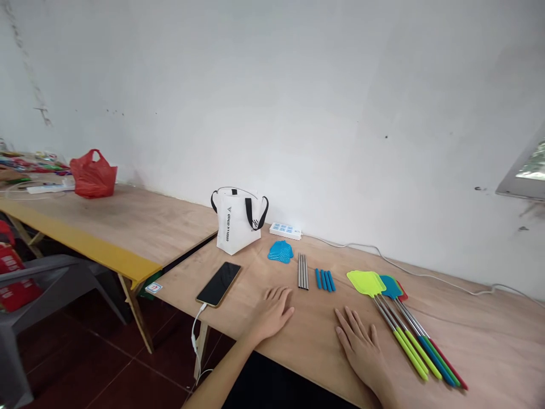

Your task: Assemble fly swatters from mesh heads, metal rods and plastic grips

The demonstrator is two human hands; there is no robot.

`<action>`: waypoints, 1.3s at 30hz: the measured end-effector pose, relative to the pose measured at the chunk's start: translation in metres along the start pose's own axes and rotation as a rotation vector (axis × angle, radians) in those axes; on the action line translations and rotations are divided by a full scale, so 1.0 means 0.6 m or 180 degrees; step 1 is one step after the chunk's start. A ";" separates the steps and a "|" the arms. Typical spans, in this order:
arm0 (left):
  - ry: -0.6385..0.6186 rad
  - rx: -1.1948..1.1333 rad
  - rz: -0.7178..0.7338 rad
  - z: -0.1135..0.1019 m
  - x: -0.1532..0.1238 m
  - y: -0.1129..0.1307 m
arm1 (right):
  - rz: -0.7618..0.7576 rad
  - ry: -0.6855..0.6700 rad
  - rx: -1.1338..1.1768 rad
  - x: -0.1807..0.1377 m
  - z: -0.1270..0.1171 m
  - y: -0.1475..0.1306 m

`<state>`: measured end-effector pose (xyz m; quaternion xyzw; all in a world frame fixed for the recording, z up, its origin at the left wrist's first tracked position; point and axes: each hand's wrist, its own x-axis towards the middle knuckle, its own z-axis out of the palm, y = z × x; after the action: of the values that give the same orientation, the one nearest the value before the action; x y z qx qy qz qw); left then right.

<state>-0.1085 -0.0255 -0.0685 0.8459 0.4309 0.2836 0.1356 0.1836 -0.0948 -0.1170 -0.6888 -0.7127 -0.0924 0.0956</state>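
Note:
My left hand (272,312) lies flat on the wooden table, fingers stretched out, holding nothing. My right hand (360,343) also rests flat with its fingers apart. Beyond them is a row of parts: blue fly swatter heads (280,251) in a stack, several metal tubes (303,271) side by side, and several short blue handle grips (325,280). To the right of my right hand lie several whole fly swatters (389,318), with yellow-green, blue and red heads and coloured handles, their shafts slanting toward the front right.
A phone (218,284) with a white cable lies left of my left hand. Behind stand a white tote bag (238,221) and a power strip (285,230) by the wall. On the left are another table (149,221), a red plastic bag (93,176) and a grey chair (55,284).

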 end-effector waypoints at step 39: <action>-0.0242 0.1760 0.0186 0.139 0.186 0.030 | 0.0077 -0.0134 -0.0494 -0.003 -0.001 -0.022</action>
<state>0.0053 0.0552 -0.0866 0.8729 0.4620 0.1270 -0.0925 0.1705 -0.0971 -0.1171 -0.7044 -0.6969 -0.1317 0.0280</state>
